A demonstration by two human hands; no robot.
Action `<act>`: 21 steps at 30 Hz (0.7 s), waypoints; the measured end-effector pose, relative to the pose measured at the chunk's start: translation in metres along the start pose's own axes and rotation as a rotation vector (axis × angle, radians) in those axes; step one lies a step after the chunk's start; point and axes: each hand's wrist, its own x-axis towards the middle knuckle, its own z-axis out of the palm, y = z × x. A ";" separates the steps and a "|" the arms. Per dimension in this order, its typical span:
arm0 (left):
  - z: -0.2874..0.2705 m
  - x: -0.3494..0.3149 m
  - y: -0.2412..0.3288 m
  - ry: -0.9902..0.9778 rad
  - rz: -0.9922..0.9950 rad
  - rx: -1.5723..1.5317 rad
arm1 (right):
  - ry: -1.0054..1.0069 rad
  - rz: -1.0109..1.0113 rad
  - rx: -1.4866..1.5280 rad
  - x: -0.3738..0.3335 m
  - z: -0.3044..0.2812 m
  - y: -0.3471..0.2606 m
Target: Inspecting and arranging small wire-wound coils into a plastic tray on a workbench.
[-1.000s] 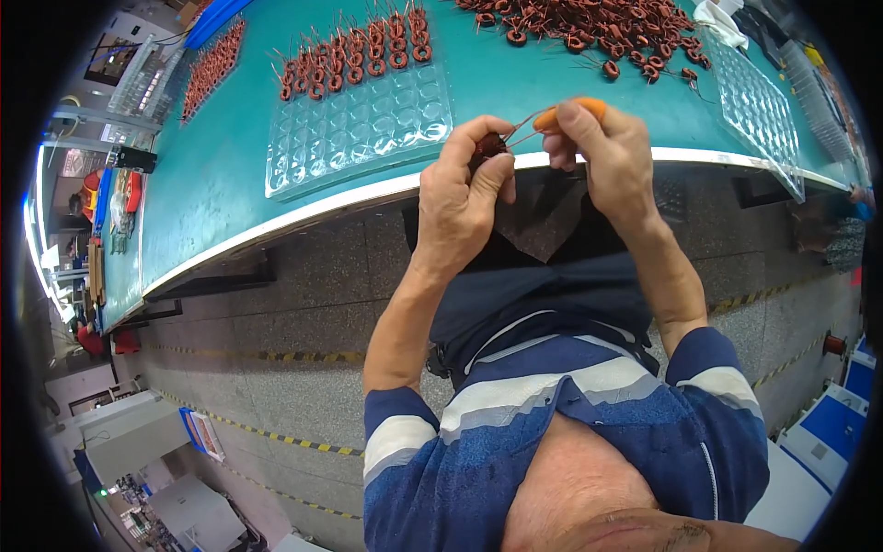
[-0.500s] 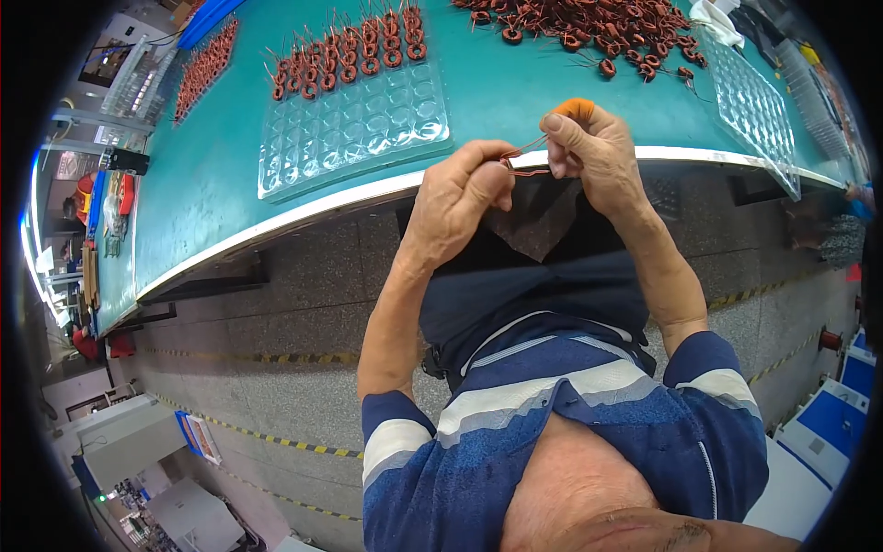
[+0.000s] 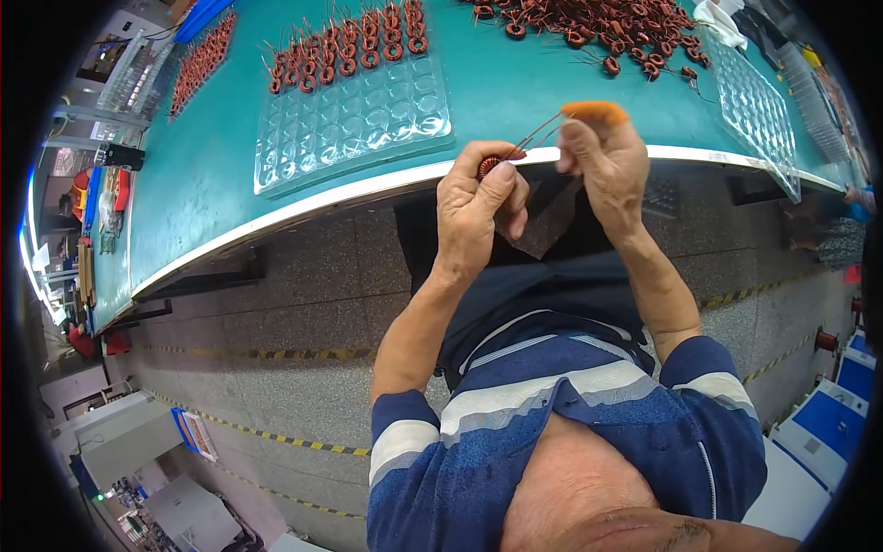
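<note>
My left hand (image 3: 480,195) is closed around a red-brown wire-wound ring coil (image 3: 488,167), pinched between thumb and fingers just past the table's near edge. Two thin wire leads (image 3: 536,138) slant up from it to the right. My right hand (image 3: 607,170), with an orange finger cover (image 3: 596,113) on its index finger, is bent beside the lead ends. Motion smears its fingertips, so whether they grip a lead is unclear. Left of my hands lies a clear plastic tray (image 3: 345,131) with round pockets; upright ring coils (image 3: 347,67) fill its far rows.
A heap of loose ring coils (image 3: 625,37) covers the far right of the green table (image 3: 207,189). Further right are another clear tray (image 3: 754,106) and a white cloth (image 3: 719,23). A coil-filled tray (image 3: 204,64) lies far left, near a small black box (image 3: 121,156).
My left hand has turned and shifted slightly right, bringing the coil into view. My right hand has moved right, away from the left, and the leads now point more upward.
</note>
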 end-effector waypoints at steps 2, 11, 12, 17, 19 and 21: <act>-0.001 0.001 0.000 0.084 0.011 0.059 | 0.135 -0.182 0.011 -0.005 -0.001 0.000; -0.005 0.014 0.007 0.020 0.214 0.814 | -0.234 0.165 -0.121 -0.004 0.005 -0.003; -0.007 0.014 0.011 0.004 0.242 0.817 | -0.267 0.227 -0.033 -0.001 0.004 -0.003; -0.021 0.018 0.043 -0.273 0.293 0.945 | -0.374 0.422 0.116 0.009 -0.005 -0.005; -0.023 0.017 0.052 -0.379 0.194 1.068 | -0.427 0.501 0.090 0.011 -0.006 -0.005; -0.021 0.019 0.051 -0.412 0.304 1.167 | -0.423 0.461 0.028 0.011 -0.004 -0.005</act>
